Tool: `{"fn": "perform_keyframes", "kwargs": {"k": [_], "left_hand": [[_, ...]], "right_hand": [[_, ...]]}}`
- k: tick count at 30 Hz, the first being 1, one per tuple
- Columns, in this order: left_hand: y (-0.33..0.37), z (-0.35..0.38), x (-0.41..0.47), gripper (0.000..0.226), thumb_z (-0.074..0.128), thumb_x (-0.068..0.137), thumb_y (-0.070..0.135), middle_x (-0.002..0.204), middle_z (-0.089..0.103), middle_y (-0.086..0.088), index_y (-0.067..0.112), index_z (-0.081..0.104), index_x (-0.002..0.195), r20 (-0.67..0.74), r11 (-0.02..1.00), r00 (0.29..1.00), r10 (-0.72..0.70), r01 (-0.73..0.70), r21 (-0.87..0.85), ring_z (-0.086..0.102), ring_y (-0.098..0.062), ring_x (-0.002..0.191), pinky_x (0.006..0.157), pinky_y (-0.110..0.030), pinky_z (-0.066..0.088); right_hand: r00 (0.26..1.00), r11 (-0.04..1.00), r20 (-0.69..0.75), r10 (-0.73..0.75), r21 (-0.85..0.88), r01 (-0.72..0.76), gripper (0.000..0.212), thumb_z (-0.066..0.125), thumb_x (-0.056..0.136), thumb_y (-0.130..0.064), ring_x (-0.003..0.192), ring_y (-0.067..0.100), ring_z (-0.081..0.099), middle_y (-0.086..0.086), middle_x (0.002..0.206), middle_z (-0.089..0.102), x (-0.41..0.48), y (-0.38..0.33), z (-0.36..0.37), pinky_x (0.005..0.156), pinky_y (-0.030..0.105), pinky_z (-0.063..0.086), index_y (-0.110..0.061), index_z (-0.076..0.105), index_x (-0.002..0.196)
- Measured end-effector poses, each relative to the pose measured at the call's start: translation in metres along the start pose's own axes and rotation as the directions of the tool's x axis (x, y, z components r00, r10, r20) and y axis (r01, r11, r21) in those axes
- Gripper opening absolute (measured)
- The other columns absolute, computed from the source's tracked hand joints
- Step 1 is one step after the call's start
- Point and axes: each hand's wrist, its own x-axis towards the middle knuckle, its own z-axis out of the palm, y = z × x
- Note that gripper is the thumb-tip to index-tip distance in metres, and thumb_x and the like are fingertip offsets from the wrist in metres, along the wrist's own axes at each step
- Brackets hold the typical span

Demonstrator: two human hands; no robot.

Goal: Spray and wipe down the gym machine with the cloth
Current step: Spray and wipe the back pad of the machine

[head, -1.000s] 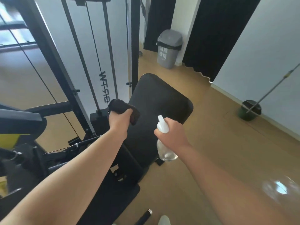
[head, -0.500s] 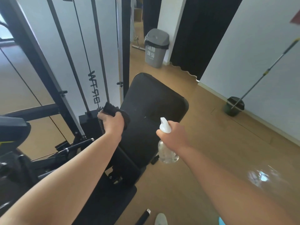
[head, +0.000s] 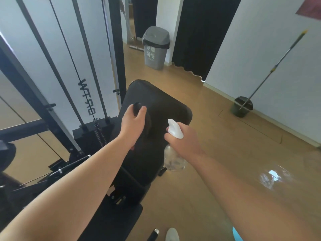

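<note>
The gym machine's black padded backrest (head: pixel 166 105) slopes away in the middle of the view, with the seat pad (head: pixel 114 221) below it. My left hand (head: pixel 133 125) grips a dark cloth (head: pixel 138 106) and holds it against the left part of the backrest. My right hand (head: pixel 185 142) grips a clear spray bottle (head: pixel 173 160) with a white trigger head (head: pixel 174 129), just off the backrest's right edge. Most of the cloth is hidden under my hand.
The machine's black frame, guide rods and weight stack (head: pixel 90 134) stand to the left. A grey bin (head: pixel 155 47) stands at the back, a black curtain beside it. A mop in a dark bucket (head: pixel 241 106) leans on the right wall. The wooden floor (head: pixel 217 136) lies to the right.
My left hand has moved the cloth rightward from the machine's left side onto the backrest pad. My right hand with the bottle has stayed about where it was.
</note>
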Motion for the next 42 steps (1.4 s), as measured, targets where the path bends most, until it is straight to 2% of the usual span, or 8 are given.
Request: {"fn": "perform_keyframes", "kwargs": {"k": [7,10,14,21,24,30,38,42], "left_hand": [[-0.015,0.034,0.004,0.057,0.027,0.09,-0.02,0.129,0.067,-0.015,0.004,0.073,0.114,0.342,0.954,0.939,-0.037,0.136,-0.269,0.064,-0.028,0.123,0.099,-0.043,0.058],[-0.031,0.04,0.003,0.044,0.052,0.095,-0.011,0.125,0.069,0.003,0.017,0.077,0.118,0.26,0.955,0.927,0.27,-0.292,0.049,0.063,-0.012,0.119,0.102,-0.018,0.05],[-0.057,0.048,0.008,0.048,0.061,0.091,-0.009,0.134,0.068,-0.001,0.012,0.07,0.133,0.359,0.633,0.711,0.605,-0.703,0.325,0.053,-0.02,0.127,0.111,-0.008,0.03],[-0.043,0.065,0.028,0.055,0.039,0.094,0.011,0.149,0.055,-0.015,0.007,0.051,0.148,0.57,0.271,0.525,0.632,-0.839,0.472,0.036,-0.038,0.143,0.118,-0.059,0.034],[-0.022,0.082,0.037,0.057,0.034,0.1,0.017,0.159,0.042,-0.014,0.012,0.038,0.157,0.576,0.263,0.545,0.609,-0.824,0.502,0.025,-0.036,0.153,0.126,-0.058,0.016],[-0.036,0.14,-0.015,0.055,0.032,0.102,0.026,0.162,0.036,-0.011,0.018,0.036,0.156,0.211,0.646,0.787,0.58,-0.602,0.469,0.017,-0.029,0.154,0.128,-0.045,-0.007],[-0.02,0.122,0.014,0.04,0.042,0.1,0.034,0.146,0.049,-0.005,0.02,0.058,0.134,0.363,0.417,0.689,0.627,-0.69,0.591,0.039,-0.035,0.139,0.12,-0.059,0.024],[-0.009,0.115,0.035,0.043,0.035,0.102,0.037,0.143,0.052,-0.005,0.019,0.061,0.131,0.314,0.477,0.741,0.594,-0.638,0.604,0.042,-0.034,0.137,0.119,-0.057,0.027]], "right_hand": [[0.996,0.992,-0.072,0.047,0.124,-0.038,0.012,0.072,0.087,-0.016,0.08,0.017,0.059,0.01,0.092,0.07,0.016,0.005,-0.013,0.062,0.018,0.043,-0.008,0.067,0.095],[0.995,0.993,-0.082,0.048,0.116,-0.039,0.01,0.072,0.087,-0.016,0.082,0.013,0.058,0.007,0.091,0.07,0.02,0.009,-0.017,0.06,0.013,0.041,-0.011,0.068,0.095],[0.996,0.996,-0.09,0.011,0.089,-0.003,0.011,0.073,0.086,-0.017,0.08,0.018,0.06,0.008,0.089,0.07,0.028,0.016,-0.025,0.063,0.02,0.044,-0.009,0.067,0.09],[0.991,0.992,-0.106,-0.076,0.093,0.086,0.017,0.073,0.086,-0.017,0.073,0.022,0.055,0.01,0.08,0.064,0.041,0.025,-0.038,0.064,0.03,0.045,-0.004,0.062,0.089],[0.984,0.987,-0.143,-0.102,0.112,0.119,0.018,0.073,0.087,-0.015,0.062,0.01,0.049,-0.01,0.062,0.05,0.048,0.03,-0.051,0.054,0.015,0.037,-0.015,0.058,0.077],[0.984,0.974,-0.042,-0.173,0.14,0.177,0.015,0.074,0.085,-0.016,0.06,0.008,0.05,-0.008,0.066,0.056,0.062,0.04,-0.078,0.056,0.022,0.044,-0.013,0.06,0.079],[0.974,0.968,0.102,-0.201,0.17,0.182,0.015,0.074,0.084,-0.014,0.061,0.01,0.049,0.0,0.07,0.056,0.089,0.061,-0.108,0.058,0.03,0.042,-0.005,0.063,0.085],[0.967,0.969,0.169,-0.191,0.192,0.158,0.014,0.074,0.083,-0.014,0.062,0.012,0.049,0.0,0.071,0.056,0.106,0.05,-0.114,0.059,0.029,0.041,-0.005,0.065,0.087]]}}
